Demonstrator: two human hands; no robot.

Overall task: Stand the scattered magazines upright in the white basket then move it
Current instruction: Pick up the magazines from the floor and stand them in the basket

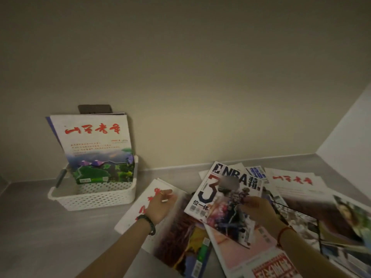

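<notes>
A white perforated basket (pixel 94 199) stands at the left against the wall. Upright in it leans a white magazine with red characters and a landscape cover (pixel 96 149), with another behind it. My right hand (pixel 257 207) grips an NBA magazine (pixel 220 197) by its right edge, lifted and tilted above the pile. My left hand (pixel 160 205) hovers open, fingers apart, over a flat magazine with red characters (pixel 174 229). Several more magazines (pixel 297 189) lie scattered at the right.
The grey floor (pixel 50 241) runs to a beige wall behind the basket. A dark wall socket (pixel 94 109) shows above the standing magazines. A white wall (pixel 351 141) closes in at the right. A red-lettered magazine (pixel 273 267) lies at the bottom.
</notes>
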